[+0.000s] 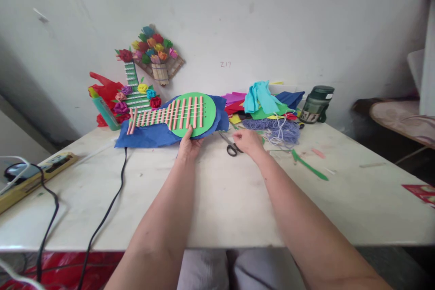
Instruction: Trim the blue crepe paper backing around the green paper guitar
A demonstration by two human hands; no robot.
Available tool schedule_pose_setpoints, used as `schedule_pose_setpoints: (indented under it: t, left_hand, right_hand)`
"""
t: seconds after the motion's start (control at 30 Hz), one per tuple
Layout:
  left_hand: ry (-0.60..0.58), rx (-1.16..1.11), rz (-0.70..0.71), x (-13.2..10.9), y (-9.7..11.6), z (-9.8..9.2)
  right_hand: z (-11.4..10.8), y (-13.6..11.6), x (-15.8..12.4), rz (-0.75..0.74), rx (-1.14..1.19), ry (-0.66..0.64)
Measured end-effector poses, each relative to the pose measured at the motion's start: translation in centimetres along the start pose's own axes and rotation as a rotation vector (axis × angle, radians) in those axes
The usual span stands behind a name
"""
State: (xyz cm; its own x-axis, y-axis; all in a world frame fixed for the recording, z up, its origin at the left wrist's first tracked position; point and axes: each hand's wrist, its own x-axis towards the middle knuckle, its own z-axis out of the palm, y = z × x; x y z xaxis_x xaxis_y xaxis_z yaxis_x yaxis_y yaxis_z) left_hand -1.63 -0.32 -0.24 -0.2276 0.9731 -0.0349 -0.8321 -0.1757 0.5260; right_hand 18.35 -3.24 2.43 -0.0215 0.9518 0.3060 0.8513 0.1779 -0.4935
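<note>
My left hand (pixel 190 146) grips the lower edge of a paper guitar (pixel 211 109), thumb on its front. The guitar has a green round body, pink strips across it and white strings, and is backed by blue crepe paper (pixel 149 139). To the right, my right hand (pixel 249 141) is closed with its fingertips pinched together; what they hold, if anything, is too small to make out. Black-handled scissors (pixel 232 149) lie on the table just left of that hand. Purple yarn (pixel 288 132) lies in a tangled heap beyond it.
Crepe paper pieces (pixel 260 97) are piled by the wall, beside a dark green bottle (pixel 316 105). A glue bottle (pixel 105 111) and a flower-decorated green guitar (pixel 131 74) stand at the left. Black cables (pixel 117 195) run from a power strip (pixel 41 180). Green scraps (pixel 311 166) lie at right.
</note>
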Motion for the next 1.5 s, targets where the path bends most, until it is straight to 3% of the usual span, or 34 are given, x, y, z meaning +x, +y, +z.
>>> schedule_pose_setpoints:
  t: [0.03, 0.2, 0.37, 0.5, 0.73, 1.27, 1.5]
  left_hand:
    - [-0.024, -0.001, 0.001, 0.0, -0.1, 0.0]
    - [-0.121, 0.003, -0.040, -0.5, -0.4, 0.1]
    - [-0.176, 0.078, -0.092, -0.8, -0.8, 0.4]
    - [-0.186, 0.111, -0.123, -1.0, -1.0, 0.5]
    - [-0.169, 0.113, -0.130, -1.0, -1.1, 0.6]
    - [-0.198, 0.152, -0.158, -1.3, -1.3, 0.8]
    - [-0.167, 0.132, -0.158, -1.3, -1.2, 0.7]
  right_hand:
    - [0.3, -0.2, 0.1, -0.004, 0.145, 0.031]
    - [2.4, -1.4, 0.0, 0.118, 0.975, -0.087]
    - [3.5, -2.3, -0.2, 0.302, 1.302, -0.067]
    - [3.6, -2.7, 0.0, 0.376, 1.387, -0.006]
    - [3.5, -2.7, -0.1, 0.364, 1.460, 0.043]
    - [4.5, -2.5, 0.0, 0.341, 1.344, 0.175]
    - [4.5, -2.4, 0.0, 0.328, 1.269, 0.123]
